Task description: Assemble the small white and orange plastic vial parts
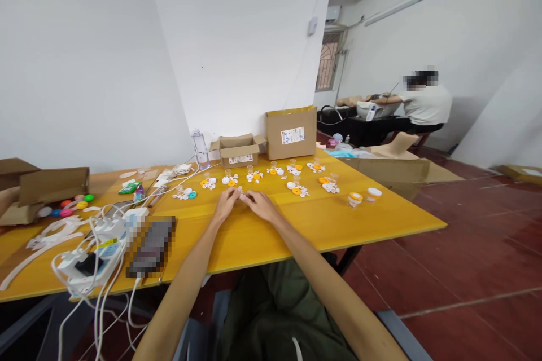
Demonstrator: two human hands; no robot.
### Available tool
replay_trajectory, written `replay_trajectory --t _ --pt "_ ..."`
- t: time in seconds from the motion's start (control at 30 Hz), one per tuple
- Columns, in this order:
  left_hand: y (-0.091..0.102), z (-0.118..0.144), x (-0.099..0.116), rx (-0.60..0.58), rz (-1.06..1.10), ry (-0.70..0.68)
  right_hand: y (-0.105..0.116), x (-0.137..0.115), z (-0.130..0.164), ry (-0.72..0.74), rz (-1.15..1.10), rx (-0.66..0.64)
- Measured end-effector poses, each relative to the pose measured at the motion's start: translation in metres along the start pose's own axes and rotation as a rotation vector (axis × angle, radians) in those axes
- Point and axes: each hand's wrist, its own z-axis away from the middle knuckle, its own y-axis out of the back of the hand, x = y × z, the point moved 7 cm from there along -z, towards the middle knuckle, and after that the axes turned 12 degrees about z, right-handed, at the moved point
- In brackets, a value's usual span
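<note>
My left hand [226, 204] and my right hand [259, 206] meet just above the table [271, 237], fingertips pinched together. Between them is a small whitish piece [242, 194], mostly covered by the fingers and too small to name. Beyond my hands lie several small heaps of white perforated parts with round lids, among them an orange lid [256, 176] and a teal lid [192, 194]. Clear plastic cups stand by the heaps. Off to the right are two lidded jars, one with an orange lid [355, 197], the other with a white lid [374, 192].
At the left are a power strip [97, 259] with tangled white cables and a phone [151, 246]. An open carton [238, 150], a taller box [291, 134] and a bottle [200, 149] stand along the wall. A person [425, 102] sits at the far right.
</note>
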Motion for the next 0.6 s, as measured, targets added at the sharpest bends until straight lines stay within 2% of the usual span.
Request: replay_trajectory --t 0.6 --pt "-0.0032 0.0011 0.0067 0.0 -0.021 0.014 0.0006 -0.0006 -0.0005 -0.003 -0.055 0.04"
